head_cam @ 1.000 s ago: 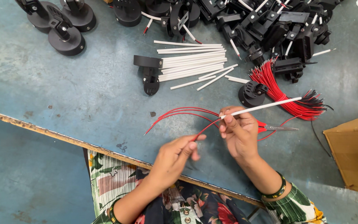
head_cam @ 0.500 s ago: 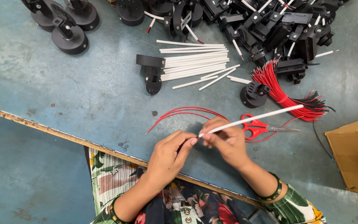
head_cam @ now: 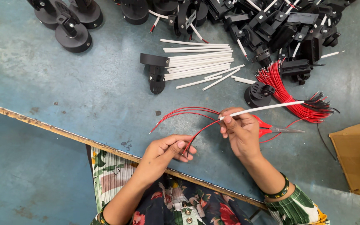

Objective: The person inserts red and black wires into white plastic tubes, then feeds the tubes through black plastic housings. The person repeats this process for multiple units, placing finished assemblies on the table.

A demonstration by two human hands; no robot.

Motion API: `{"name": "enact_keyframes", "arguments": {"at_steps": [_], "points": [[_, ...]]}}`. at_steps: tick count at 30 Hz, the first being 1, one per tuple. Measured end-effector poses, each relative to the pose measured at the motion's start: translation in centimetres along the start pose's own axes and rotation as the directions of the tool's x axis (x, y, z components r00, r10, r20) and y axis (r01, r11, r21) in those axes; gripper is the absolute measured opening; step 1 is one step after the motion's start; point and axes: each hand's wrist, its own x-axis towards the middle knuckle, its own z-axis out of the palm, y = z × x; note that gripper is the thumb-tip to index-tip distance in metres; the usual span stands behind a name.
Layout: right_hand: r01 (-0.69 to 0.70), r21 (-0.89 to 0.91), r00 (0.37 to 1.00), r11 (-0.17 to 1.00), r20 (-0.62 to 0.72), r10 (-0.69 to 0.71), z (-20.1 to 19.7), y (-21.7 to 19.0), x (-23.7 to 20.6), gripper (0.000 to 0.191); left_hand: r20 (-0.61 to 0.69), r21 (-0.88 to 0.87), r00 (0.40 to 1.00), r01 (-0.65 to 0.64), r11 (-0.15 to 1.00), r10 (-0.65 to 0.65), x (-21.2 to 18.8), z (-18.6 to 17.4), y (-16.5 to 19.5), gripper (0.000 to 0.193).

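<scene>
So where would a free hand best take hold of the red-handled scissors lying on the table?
Probably at the red handle loops of the scissors, coming from above on the near side. They lie flat on the blue table, thin blades pointing right, and the handles sit partly behind the right hand, which holds a white sleeve, so that hand would likely have to move first.

Black lamp bases (head_cam: 69, 35) top left, cardboard box (head_cam: 357, 156) rt, red scissors (head_cam: 271, 129)

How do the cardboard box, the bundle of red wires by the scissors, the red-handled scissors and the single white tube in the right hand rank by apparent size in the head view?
1. cardboard box, though cut off by the frame
2. bundle of red wires
3. white tube and red-handled scissors: too alike to rank; the tube is longer but thinner.
</scene>
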Motion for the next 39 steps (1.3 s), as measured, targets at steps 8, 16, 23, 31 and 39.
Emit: {"name": "enact_keyframes", "arguments": {"at_steps": [8, 16, 23, 31, 39], "points": [[0.010, 0.004, 1.000, 1.000, 0.029, -0.010, 0.1, -0.1, -0.1, 0.012, -0.024, 0.043, 1.000, -0.017, 0.999, 0.018, -0.1, 0.1, -0.1, 0.032], [-0.061, -0.305, 0.962, 0.950, 0.238, 0.138, 1.5, 0.1, -1.1, 0.010, -0.141, 0.302, 0.978, -0.107, 0.947, 0.156, 0.1, 1.5, 0.4, 0.029], [-0.143, -0.326, 0.909, 0.934, 0.329, 0.254, 2.2, 0.5, -1.5, 0.011, -0.174, 0.265, 0.973, -0.102, 0.959, 0.151, 0.5, 2.3, 0.8, 0.029], [-0.183, -0.279, 0.939, 0.943, 0.233, 0.251, 1.5, 0.8, -1.2, 0.013, -0.070, 0.225, 0.991, -0.096, 0.969, 0.115, -0.1, 1.6, 1.5, 0.030], [-0.161, -0.274, 0.938, 0.948, 0.257, 0.234, 1.4, 0.8, -1.3, 0.012, -0.199, 0.480, 0.971, -0.023, 0.877, 0.135, -0.3, 2.4, 1.4, 0.018]]}}
